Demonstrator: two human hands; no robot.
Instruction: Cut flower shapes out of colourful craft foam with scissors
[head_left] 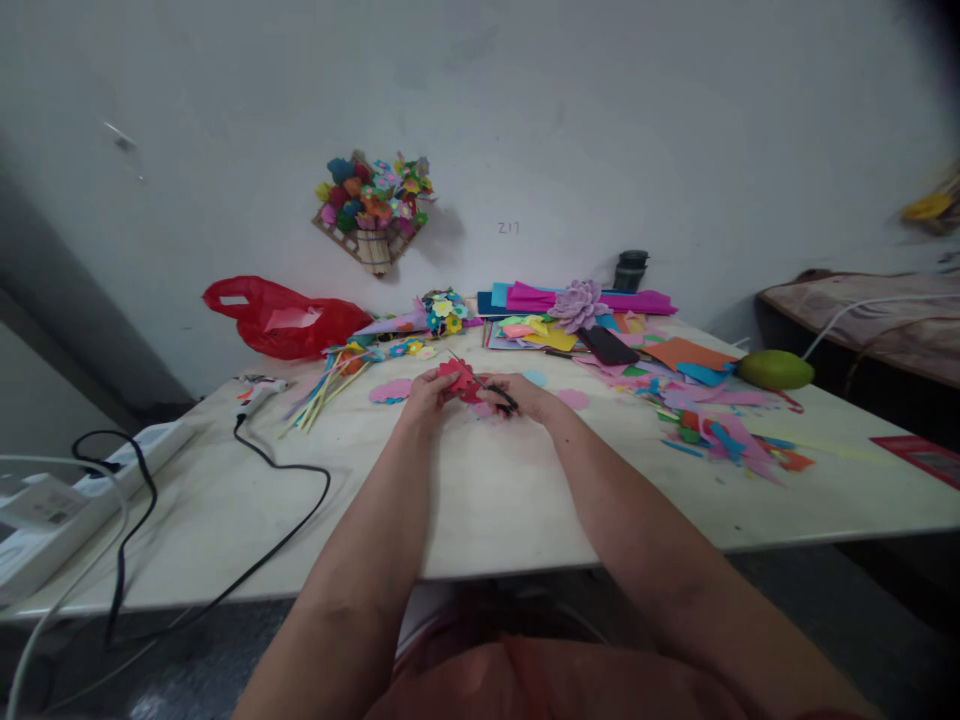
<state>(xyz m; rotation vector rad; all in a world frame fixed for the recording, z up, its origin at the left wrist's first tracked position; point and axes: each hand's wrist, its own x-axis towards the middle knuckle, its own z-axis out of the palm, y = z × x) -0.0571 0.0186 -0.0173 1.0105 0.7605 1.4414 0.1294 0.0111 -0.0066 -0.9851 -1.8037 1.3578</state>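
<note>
Between my two hands is a red scalloped paper piece [459, 378], held up over the middle of the table [502, 500]. My left hand [429, 392] pinches its left side. The fingers of my right hand [521, 393] are wrapped round the dark handles of a pair of scissors [504, 398], whose blades lie against the red piece. Pink scalloped cutouts with some blue [391, 391] lie left of my left hand. Another pink cutout [572, 399] and a light blue one [535, 379] are by my right hand.
On the left are a hot glue gun [259, 397] with a black cord and a power strip [90, 500]. A red plastic bag [292, 325] and paper flowers [444, 312] stand behind. Paper scraps [720, 435], a phone [607, 346] and a green oval object [776, 369] are on the right.
</note>
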